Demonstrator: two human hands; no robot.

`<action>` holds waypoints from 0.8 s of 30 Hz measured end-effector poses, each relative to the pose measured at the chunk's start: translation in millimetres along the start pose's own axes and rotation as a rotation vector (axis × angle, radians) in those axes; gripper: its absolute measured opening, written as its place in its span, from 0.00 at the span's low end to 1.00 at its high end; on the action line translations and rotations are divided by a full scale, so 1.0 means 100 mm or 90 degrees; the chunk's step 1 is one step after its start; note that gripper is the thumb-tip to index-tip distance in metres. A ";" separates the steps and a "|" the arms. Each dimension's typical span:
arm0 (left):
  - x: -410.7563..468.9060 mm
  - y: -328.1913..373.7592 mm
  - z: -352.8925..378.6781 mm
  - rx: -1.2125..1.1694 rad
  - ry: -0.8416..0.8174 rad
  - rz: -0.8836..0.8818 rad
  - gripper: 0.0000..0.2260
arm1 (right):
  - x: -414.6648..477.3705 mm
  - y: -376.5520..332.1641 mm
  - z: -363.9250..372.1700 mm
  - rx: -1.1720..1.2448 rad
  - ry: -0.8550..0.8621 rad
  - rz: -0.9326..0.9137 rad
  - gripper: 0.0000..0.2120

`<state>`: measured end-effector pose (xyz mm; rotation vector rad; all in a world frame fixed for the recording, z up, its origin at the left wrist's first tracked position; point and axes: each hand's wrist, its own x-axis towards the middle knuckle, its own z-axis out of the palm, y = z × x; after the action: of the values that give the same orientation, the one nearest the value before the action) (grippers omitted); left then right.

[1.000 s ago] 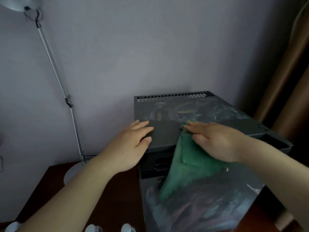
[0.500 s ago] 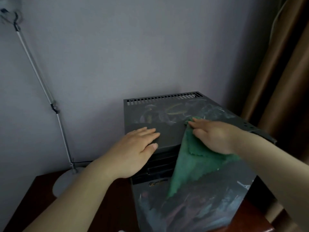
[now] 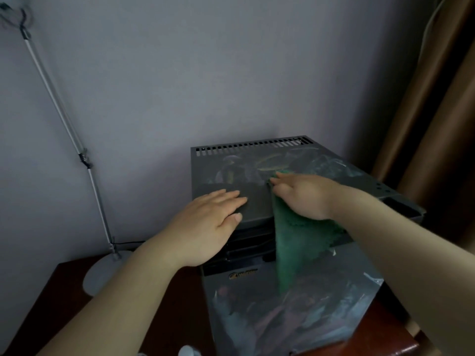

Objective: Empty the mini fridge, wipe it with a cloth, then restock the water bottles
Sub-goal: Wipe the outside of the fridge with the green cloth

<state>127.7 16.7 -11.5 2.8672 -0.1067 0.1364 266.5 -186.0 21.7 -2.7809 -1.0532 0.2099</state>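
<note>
Along the near edge, a pale rounded object (image 3: 187, 352) is cut off, and I cannot tell what it is. Both forearms run out of frame. On a dark wooden worktop (image 3: 66, 299) stands the mini fridge (image 3: 257, 207). Its glossy front shows only murky reflections, and a small logo (image 3: 243, 274) there is unreadable. My left grip (image 3: 205, 227) lies released, fingers straight and flat on the fridge's top near its left front corner. My right grip (image 3: 305, 196), just to its right, presses flat with outstretched fingers on a green cloth (image 3: 295, 250), hiding the cloth's upper part. The rest hangs from under that palm over the front edge. A lamp pole (image 3: 64, 119) rises at left, and a brown curtain (image 3: 437, 124) hangs at right.
</note>
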 end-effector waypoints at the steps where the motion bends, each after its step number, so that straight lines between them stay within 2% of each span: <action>1: 0.00 0.00 0.00 0.003 0.002 0.000 0.22 | 0.04 -0.12 0.04 0.005 0.001 -0.029 0.25; 3: 0.00 0.01 0.00 0.008 0.001 0.001 0.22 | 0.04 -0.26 0.13 0.022 -0.004 -0.088 0.24; 6: 0.00 0.01 0.01 0.009 0.000 0.000 0.22 | -0.11 -0.13 0.13 0.039 -0.020 -0.112 0.23; 10: 0.00 0.00 0.01 -0.001 0.002 0.001 0.22 | -0.15 0.14 -0.03 0.011 -0.032 -0.029 0.23; 13: 0.00 -0.01 0.01 -0.002 0.002 0.000 0.22 | 0.02 0.01 -0.08 -0.028 -0.029 0.005 0.24; 16: 0.01 -0.01 0.01 -0.001 -0.002 -0.003 0.22 | 0.06 -0.17 0.03 -0.004 -0.015 -0.053 0.24; 19: 0.01 -0.01 0.02 0.000 -0.002 0.003 0.22 | -0.11 -0.03 0.10 0.020 -0.030 -0.096 0.24; 24: 0.02 0.04 -0.04 0.005 -0.025 -0.012 0.22 | -0.20 0.42 -0.06 0.005 -0.014 0.007 0.23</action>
<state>129.1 14.0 -6.5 2.8793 -0.0881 0.0762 279.3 -231.0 20.4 -2.7838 -1.0402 0.2459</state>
